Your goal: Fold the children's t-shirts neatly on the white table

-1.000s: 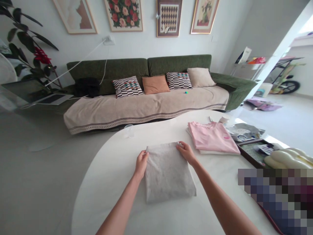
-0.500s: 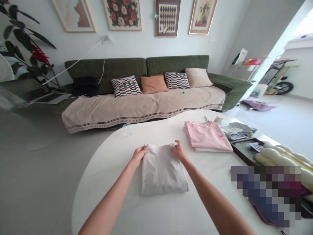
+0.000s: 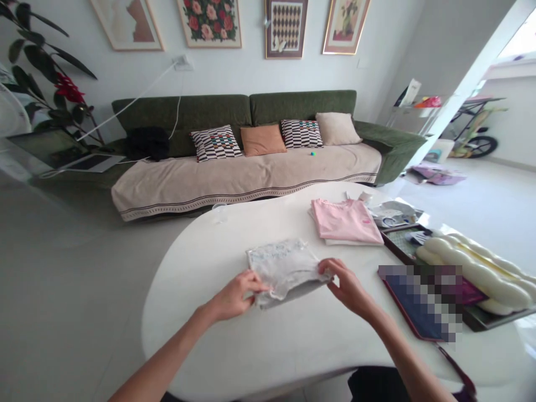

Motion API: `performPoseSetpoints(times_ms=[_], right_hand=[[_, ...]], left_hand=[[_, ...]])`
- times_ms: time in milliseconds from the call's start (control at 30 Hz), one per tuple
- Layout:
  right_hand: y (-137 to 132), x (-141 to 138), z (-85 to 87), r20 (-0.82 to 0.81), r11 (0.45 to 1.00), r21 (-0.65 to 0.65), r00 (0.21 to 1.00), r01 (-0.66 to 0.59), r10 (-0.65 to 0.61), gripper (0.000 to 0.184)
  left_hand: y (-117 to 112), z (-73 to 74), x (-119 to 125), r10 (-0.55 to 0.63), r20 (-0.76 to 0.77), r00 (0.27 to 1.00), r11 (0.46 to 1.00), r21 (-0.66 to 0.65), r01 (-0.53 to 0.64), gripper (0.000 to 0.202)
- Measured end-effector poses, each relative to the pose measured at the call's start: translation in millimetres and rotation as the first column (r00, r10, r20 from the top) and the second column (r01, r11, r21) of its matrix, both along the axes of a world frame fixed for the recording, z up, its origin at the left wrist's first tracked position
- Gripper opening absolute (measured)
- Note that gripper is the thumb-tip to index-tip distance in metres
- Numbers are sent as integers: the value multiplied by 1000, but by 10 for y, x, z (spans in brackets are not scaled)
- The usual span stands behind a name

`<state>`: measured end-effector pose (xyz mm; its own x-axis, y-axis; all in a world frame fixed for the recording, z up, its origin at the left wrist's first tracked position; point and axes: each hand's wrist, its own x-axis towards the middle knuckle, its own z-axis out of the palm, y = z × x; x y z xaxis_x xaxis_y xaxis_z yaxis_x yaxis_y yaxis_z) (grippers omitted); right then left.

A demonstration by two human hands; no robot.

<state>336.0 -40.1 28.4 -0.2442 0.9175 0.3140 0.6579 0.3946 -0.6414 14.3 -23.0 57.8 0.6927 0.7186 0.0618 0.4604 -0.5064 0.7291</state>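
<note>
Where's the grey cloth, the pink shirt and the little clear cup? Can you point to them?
grey cloth (image 3: 281, 261): head view, middle of its upper face.
pink shirt (image 3: 341, 219): head view, middle of the folded front.
clear cup (image 3: 219, 212): head view, on its side wall.

A pixelated patch (image 3: 421, 298) blots out whatever lies at the right of the table (image 3: 251, 346). We cannot read the faint bluish print on the grey cloth (image 3: 285, 265). Its near edge hides some fingertips of our left hand (image 3: 232, 296) and right hand (image 3: 345, 285). Both our forearms run off the bottom edge.
</note>
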Motion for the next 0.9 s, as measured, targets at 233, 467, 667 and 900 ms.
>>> performPoseSetpoints(times_ms=[233, 467, 667, 900], right_hand=[[-413, -614, -440, 250, 991, -73, 964, 111, -89, 31], [-354, -1592, -708, 391, 952, -211, 912, 221, -125, 53], [-529, -1196, -712, 391, 954, -299, 915, 20, 104, 49], [-534, -726, -395, 421, 932, -353, 875, -85, 239, 50]], left_hand=[[53, -627, 68, 219, -175, 960, 957, 232, -176, 39], [287, -901, 325, 412, -432, 802, 908, 271, -321, 46], [-15, -827, 236, 417, -453, 788, 883, 409, -232, 42], [-504, -690, 376, 409, -459, 789, 866, 467, -177, 37]])
